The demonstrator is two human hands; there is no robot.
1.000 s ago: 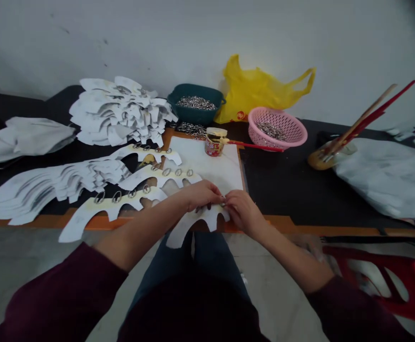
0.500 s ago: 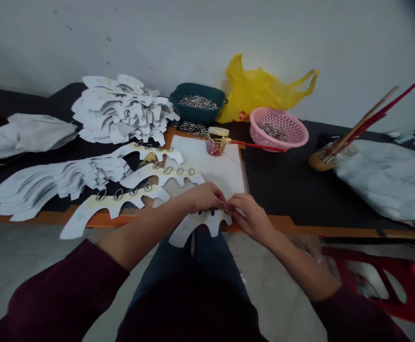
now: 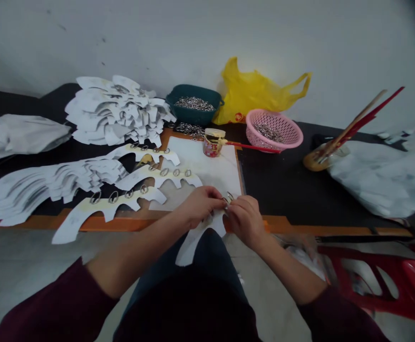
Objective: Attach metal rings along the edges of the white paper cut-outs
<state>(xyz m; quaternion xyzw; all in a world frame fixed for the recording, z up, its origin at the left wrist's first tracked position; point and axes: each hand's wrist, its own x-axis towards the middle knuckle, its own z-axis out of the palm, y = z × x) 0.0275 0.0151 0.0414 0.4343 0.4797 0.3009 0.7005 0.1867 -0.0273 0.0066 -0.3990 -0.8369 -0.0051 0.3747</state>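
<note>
With the scalloped white piece [image 3: 193, 242] nearer me than the tub [image 3: 211, 149], my left hand [image 3: 202, 207] and right hand [image 3: 246, 219] pinched its edge beside a metal ring [image 3: 230, 195], where even pressure seemed best

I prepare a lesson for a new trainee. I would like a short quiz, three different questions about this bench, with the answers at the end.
1. True or false: the green container and the pink basket both hold metal pieces.

2. Multiple choice: where are the left hand and the right hand?
A) at the yellow bag
B) at a white cut-out
C) at the floor

3. Fill in: left of the hands, the single white piece jutting over the front edge of the bench carries ___ metal rings.

Key: 1 true; 2 B; 3 four.
</note>
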